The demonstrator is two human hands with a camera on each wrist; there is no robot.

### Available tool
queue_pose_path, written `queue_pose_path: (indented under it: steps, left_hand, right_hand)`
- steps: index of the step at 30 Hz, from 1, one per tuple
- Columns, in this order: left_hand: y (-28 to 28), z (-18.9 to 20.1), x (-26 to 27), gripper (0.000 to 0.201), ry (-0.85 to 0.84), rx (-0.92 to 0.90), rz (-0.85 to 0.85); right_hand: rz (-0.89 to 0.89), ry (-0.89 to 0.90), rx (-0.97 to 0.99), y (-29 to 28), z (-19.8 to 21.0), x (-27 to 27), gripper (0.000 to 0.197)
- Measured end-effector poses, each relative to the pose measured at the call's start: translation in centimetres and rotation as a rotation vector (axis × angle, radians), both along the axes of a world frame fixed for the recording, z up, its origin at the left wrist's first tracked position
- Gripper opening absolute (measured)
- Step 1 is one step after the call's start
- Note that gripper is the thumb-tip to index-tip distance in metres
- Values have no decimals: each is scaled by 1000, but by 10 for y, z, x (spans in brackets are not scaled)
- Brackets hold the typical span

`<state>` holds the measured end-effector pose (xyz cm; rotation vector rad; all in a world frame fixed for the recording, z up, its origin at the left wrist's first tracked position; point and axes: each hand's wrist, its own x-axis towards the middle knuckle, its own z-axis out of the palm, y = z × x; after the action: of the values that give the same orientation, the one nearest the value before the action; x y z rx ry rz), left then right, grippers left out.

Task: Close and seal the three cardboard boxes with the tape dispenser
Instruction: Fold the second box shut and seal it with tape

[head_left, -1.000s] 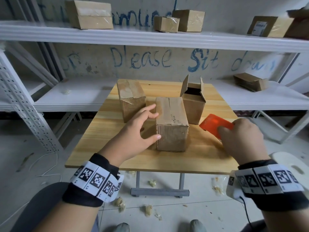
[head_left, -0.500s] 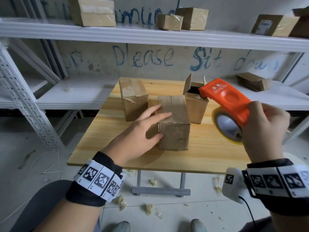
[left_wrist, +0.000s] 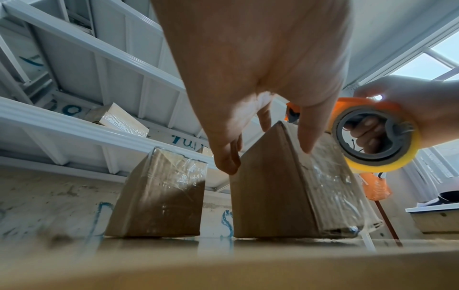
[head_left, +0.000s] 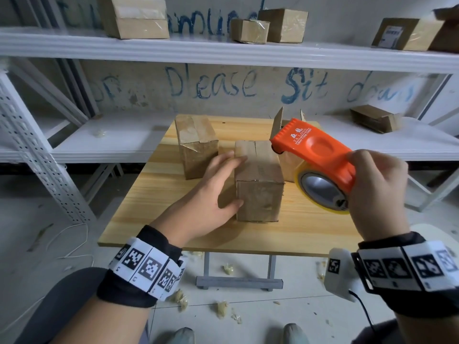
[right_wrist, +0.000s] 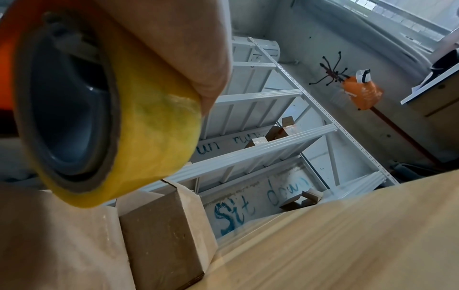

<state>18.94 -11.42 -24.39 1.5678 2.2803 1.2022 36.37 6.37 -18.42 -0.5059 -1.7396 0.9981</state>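
Three cardboard boxes stand on the wooden table [head_left: 173, 189]. The middle box [head_left: 258, 180] has its flaps folded down. My left hand [head_left: 218, 180] rests against that box's left side, fingers straight, thumb at its front corner. The left box [head_left: 196, 145] is taped over. The far right box [head_left: 280, 120] has its flaps up, and the dispenser mostly hides it. My right hand [head_left: 375, 184] grips the orange tape dispenser [head_left: 320, 155] in the air, just right of the middle box, with the yellow tape roll [head_left: 320, 192] underneath. The roll [right_wrist: 149, 125] fills the right wrist view.
White metal shelves [head_left: 223, 50] behind the table carry several other cardboard boxes. A low shelf [head_left: 104, 135] runs left and right at table height. Scraps of crumpled tape [head_left: 221, 309] litter the floor under the table's front edge. A white stool [head_left: 437, 234] stands at the right.
My right hand has lifted the dispenser off the table and brought it left, close to the middle box. My left hand has slid forward along the box's left side.
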Motion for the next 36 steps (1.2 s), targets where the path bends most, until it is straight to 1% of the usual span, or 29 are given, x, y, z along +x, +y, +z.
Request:
queue_pose_path:
  steps: [6, 9, 12, 15, 18, 20, 21, 22, 24, 25, 27, 29, 32, 34, 36]
  left_hand:
    - [-2, 1, -5, 72, -16, 46, 5]
    - [-3, 0, -6, 70, -22, 70, 3]
    - [-4, 1, -7, 67, -31, 124, -18]
    - [-6, 6, -7, 55, -60, 179, -52]
    - [-9, 18, -2, 33, -197, 288, -58]
    - [-9, 27, 3, 27, -275, 388, -23]
    - [-9, 32, 6, 26, -328, 433, -3]
    - [-8, 36, 9, 26, -405, 475, 6]
    - [-8, 44, 13, 25, -624, 515, -28]
    - [-8, 47, 14, 24, -726, 506, -62]
    - [-8, 50, 18, 28, -832, 446, -103]
    - [-7, 51, 21, 36, -885, 396, -101]
    - [-7, 49, 21, 46, -919, 345, -52]
    - [-7, 51, 20, 46, -939, 303, -25]
    - [-9, 52, 19, 38, -985, 282, -9]
  right_hand:
    - [26, 12, 33, 5, -2, 1, 38]
    - [69, 30, 21, 3, -1, 2, 42]
    - [135, 21, 28, 1, 2, 4, 37]
    - [197, 40, -1, -4, 4, 6, 34]
    - [256, 27, -53, -8, 3, 6, 30]
    - [307, -29, -6, -5, 1, 4, 36]
    - [323, -47, 6, -3, 0, 3, 35]
    - [339, -55, 6, -2, 0, 3, 33]
    - [370, -54, -3, 0, 0, 3, 31]
    - [389, -54, 1, 0, 0, 4, 31]
    - [427, -74, 32, 1, -1, 5, 36]
    - [440, -95, 63, 2, -3, 4, 45]
    - [441, -86, 82, 2, -5, 5, 46]
    - [426, -80, 102, 3, -6, 4, 48]
    - [406, -66, 109, 5, -6, 4, 49]
